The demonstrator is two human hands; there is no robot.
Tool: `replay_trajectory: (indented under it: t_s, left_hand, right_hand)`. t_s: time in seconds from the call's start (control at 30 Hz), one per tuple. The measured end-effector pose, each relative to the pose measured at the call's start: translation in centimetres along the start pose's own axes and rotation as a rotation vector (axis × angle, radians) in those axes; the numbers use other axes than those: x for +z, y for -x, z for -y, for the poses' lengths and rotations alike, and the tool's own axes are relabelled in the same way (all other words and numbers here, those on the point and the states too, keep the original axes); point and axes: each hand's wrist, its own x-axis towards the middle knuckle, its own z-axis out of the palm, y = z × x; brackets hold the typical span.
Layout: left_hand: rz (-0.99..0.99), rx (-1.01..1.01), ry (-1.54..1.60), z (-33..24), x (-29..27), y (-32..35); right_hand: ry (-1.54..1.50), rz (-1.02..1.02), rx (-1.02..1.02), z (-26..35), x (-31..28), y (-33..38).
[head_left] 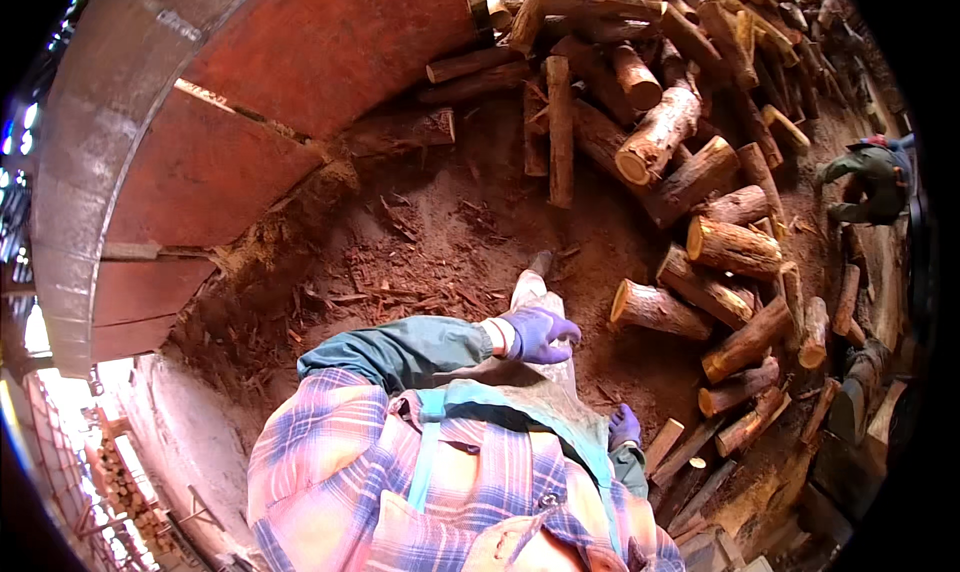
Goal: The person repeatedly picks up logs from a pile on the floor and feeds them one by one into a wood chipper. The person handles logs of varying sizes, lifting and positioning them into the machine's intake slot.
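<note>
My left hand (540, 335), in a purple glove, hovers in front of my body above my outstretched leg (530, 287). Its fingers are loosely bent and apart, with nothing visible between them. Down at my right side, my right hand (624, 428) wears a purple glove too. The sleeve and apron (590, 437) partly cover it, and its finger pose is unclear. Nearest to that hand are thin pieces of wood (665, 442) on the ground. A cut log (660, 310) with a pale end lies farther ahead, to the right of my left hand.
A large pile of logs (665, 132) spreads ahead and along the right. Reddish bark scraps (400, 292) litter the dirt floor. A curved rust-red metal wall (330, 52) rises at the left. Another person (870, 180) in dark green is bent over at the far right.
</note>
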Motion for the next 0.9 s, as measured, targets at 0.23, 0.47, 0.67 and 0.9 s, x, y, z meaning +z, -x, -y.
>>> replay_trajectory:
  t_s: [0.23,0.47,0.67,0.9]
  left_hand:
    - [-0.073,-0.329,0.127,13.4,-17.7,-1.7]
    - [-0.011,-0.56,-0.1,36.7,-36.2,-4.3]
    - [-0.407,-0.762,0.355,72.7,-50.5,-13.5]
    - [-0.393,-0.676,-0.24,96.8,-61.3,-24.5]
  right_hand:
    - [0.234,0.048,-0.2,20.3,22.9,-1.8]
    - [0.259,0.471,-0.435,37.0,57.6,2.4]
    - [0.094,0.532,-0.306,31.6,81.1,-5.1]
    - [-0.089,0.651,-0.142,27.7,110.8,-14.8]
